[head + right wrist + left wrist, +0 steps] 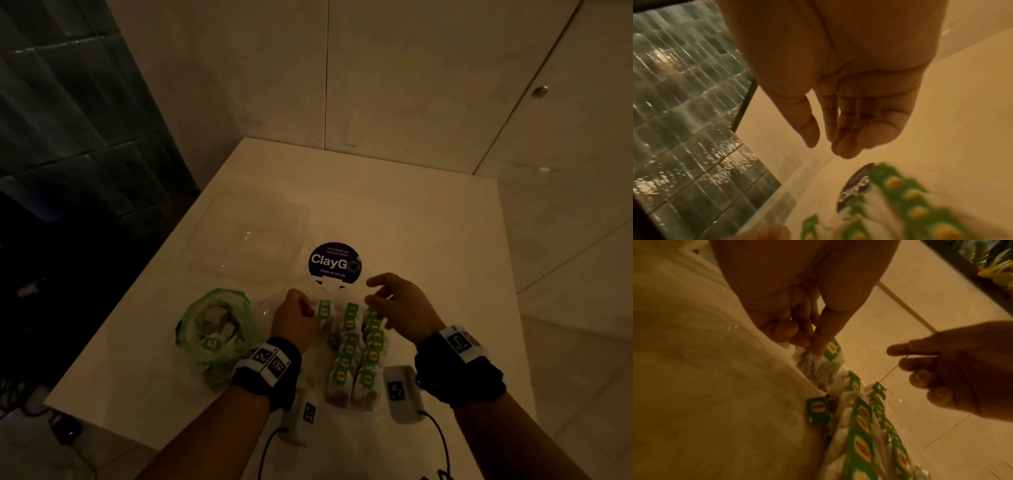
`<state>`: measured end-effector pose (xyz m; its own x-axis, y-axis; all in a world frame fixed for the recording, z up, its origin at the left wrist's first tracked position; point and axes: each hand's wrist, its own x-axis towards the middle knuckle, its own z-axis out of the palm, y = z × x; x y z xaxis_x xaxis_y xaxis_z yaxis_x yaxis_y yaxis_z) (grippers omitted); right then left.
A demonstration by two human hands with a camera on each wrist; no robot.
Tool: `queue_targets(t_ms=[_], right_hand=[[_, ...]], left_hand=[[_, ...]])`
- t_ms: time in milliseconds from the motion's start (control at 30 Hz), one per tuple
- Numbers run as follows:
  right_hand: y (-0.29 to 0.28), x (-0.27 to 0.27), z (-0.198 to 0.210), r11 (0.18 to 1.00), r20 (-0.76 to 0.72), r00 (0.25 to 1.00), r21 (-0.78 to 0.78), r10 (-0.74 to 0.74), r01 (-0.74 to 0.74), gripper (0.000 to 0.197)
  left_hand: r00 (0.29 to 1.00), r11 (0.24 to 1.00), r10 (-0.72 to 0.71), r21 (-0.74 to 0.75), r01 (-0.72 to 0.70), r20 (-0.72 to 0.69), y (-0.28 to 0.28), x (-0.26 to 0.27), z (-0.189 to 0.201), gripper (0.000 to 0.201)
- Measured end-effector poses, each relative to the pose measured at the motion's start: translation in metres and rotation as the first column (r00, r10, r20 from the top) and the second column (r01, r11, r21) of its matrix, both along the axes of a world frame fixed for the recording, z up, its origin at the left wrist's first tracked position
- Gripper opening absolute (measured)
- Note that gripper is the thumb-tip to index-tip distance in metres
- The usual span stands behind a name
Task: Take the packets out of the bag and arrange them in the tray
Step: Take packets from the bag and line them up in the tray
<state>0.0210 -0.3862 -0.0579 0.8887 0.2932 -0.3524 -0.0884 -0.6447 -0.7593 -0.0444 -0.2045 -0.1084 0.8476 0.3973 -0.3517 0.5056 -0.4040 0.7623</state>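
A clear bag with a green rim [219, 342] lies open at the left of the white table, with tea packets inside. Several green-tagged tea packets [359, 353] lie in rows between my hands, also in the left wrist view [863, 426] and blurred in the right wrist view [900, 203]. A clear plastic tray wall [789, 374] runs along their left side. My left hand [310, 308] pinches the far-left packet [818, 363] at the head of the rows between thumb and fingers [813, 347]. My right hand [371, 291] hovers over the right row, fingers relaxed and holding nothing [824, 146].
A clear plastic container [246, 236] sits farther back on the left. A round dark ClayGo sticker [334, 262] is just beyond the packets. Two white sensor boxes with cables [400, 394] [305, 414] hang under my wrists. The table's left edge [137, 291] drops to a dark floor.
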Motion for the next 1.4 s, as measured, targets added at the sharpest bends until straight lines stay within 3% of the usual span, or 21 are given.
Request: queue_targets(t_ms=[267, 567, 833, 967, 1067, 1133, 1200, 1300, 1400], right_hand=[[-0.021, -0.017, -0.022, 0.968, 0.060, 0.998, -0.251, -0.007, 0.021, 0.031], [-0.020, -0.020, -0.031, 0.967, 0.032, 0.999, -0.254, 0.029, -0.020, 0.029], [-0.014, -0.021, -0.021, 0.977, 0.081, 0.996, -0.207, -0.028, 0.044, 0.034], [0.008, -0.024, -0.005, 0.987, 0.165, 0.986, -0.161, 0.037, -0.010, 0.027], [0.043, -0.032, 0.013, 0.988, 0.213, 0.965, -0.065, 0.153, -0.142, 0.018], [0.075, -0.042, 0.022, 0.954, 0.262, 0.917, -0.051, 0.300, -0.297, 0.019], [0.110, -0.053, 0.027, 0.884, 0.303, 0.835, -0.060, 0.458, -0.463, 0.023], [0.160, -0.066, 0.024, 0.697, 0.325, 0.632, -0.142, 0.704, -0.703, 0.033], [0.194, -0.071, 0.009, 0.477, 0.215, 0.426, -0.371, 0.879, -0.797, 0.034]], left_hand=[[0.984, 0.972, -0.172, 0.157, 0.177, -0.040, -0.007, 0.014, -0.001, 0.030], [0.985, 0.975, -0.154, 0.146, 0.164, -0.081, -0.010, 0.017, 0.002, 0.017], [0.989, 0.990, -0.102, 0.088, 0.111, -0.109, 0.003, 0.005, 0.021, 0.006], [0.986, 0.984, -0.150, 0.108, 0.141, 0.074, 0.017, -0.023, 0.057, 0.003], [0.962, 0.951, -0.114, 0.308, 0.034, 0.248, 0.041, -0.048, 0.080, 0.004], [0.943, 0.864, -0.104, 0.499, -0.072, 0.317, 0.069, -0.061, 0.081, 0.002], [0.955, 0.791, -0.071, 0.599, -0.123, 0.289, 0.098, -0.074, 0.073, 0.005], [1.000, 0.734, 0.016, 0.679, -0.023, 0.017, 0.121, -0.090, 0.060, 0.010], [0.965, 0.698, 0.007, 0.692, 0.183, -0.262, 0.123, -0.097, 0.055, 0.025]])
